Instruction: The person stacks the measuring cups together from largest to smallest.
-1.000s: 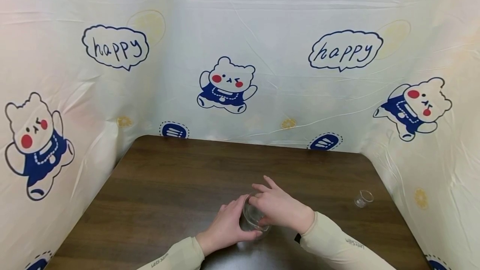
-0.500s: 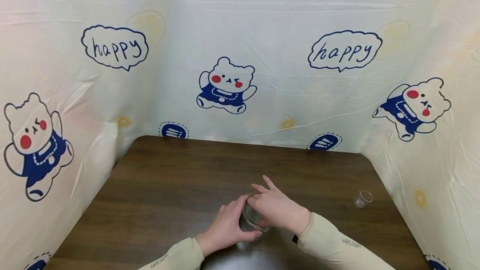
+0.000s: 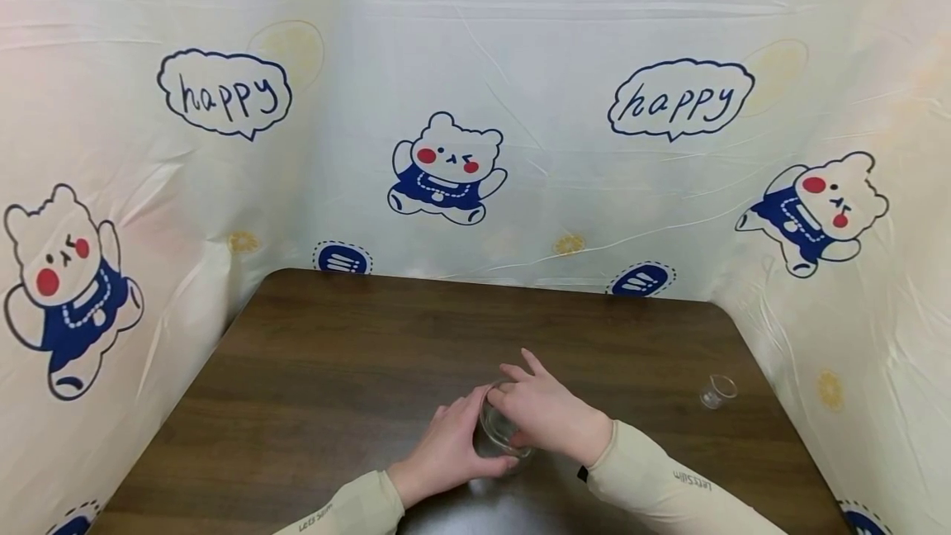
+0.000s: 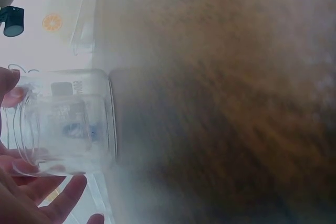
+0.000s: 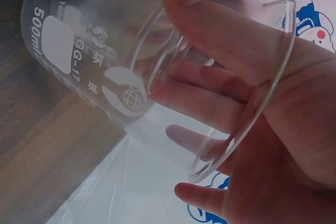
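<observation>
A clear glass beaker (image 5: 58,40) marked 500ml stands on the brown table, near its front edge in the head view. My left hand (image 3: 446,444) holds it from the left, thumb on the near side and fingers on the far side. From the right, my right hand (image 3: 553,415) reaches into its mouth. Inside sits a smaller glass beaker (image 4: 68,124), and in the right wrist view my right thumb and fingers pinch its rim, with the little finger outside the large beaker. The right hand hides part of the large beaker's mouth in the head view.
A tiny glass beaker (image 3: 718,392) stands apart near the right edge of the brown table (image 3: 357,337). A pale curtain (image 3: 535,188) printed with bears and "happy" bubbles encloses the table's back and both sides.
The right forearm has shifted slightly left, while its fingers stay inside the large beaker. The left hand keeps its hold, and the beakers show no clear movement.
</observation>
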A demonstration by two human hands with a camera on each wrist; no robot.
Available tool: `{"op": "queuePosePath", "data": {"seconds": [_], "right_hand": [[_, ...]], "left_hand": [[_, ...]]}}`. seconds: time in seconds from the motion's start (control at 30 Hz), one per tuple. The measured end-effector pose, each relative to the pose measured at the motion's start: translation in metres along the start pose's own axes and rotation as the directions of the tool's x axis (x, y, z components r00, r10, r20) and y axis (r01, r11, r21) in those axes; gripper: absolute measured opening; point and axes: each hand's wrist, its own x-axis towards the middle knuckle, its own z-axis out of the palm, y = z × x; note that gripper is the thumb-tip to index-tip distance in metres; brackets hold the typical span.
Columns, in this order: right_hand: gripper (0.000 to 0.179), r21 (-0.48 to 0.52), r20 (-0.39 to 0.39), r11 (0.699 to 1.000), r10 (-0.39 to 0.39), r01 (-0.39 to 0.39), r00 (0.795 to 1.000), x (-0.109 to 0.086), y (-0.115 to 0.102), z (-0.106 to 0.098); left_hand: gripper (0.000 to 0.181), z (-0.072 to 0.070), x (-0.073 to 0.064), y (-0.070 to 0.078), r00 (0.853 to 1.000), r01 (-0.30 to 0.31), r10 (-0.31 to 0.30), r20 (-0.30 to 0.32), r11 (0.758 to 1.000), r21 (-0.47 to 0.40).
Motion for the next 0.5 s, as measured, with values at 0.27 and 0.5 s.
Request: {"op": "queuePosePath", "data": {"seconds": [0.27, 0.5], "right_hand": [[0.055, 0.003, -0.004, 1.0, -0.001, 0.001, 1.0, 0.0005, 0.0011, 0.0059], [0.052, -0.001, -0.015, 1.0, -0.004, 0.004, 1.0, 0.0, 0.0019, 0.0057]], "left_hand": [[0.095, 0.0007, -0.0011, 0.0002, 1.0, 0.004, -0.004, -0.002, 1.0, 0.006], [0.094, 0.0002, -0.0006, 0.0008, 1.0, -0.001, 0.001, -0.006, 1.0, 0.005]]}}
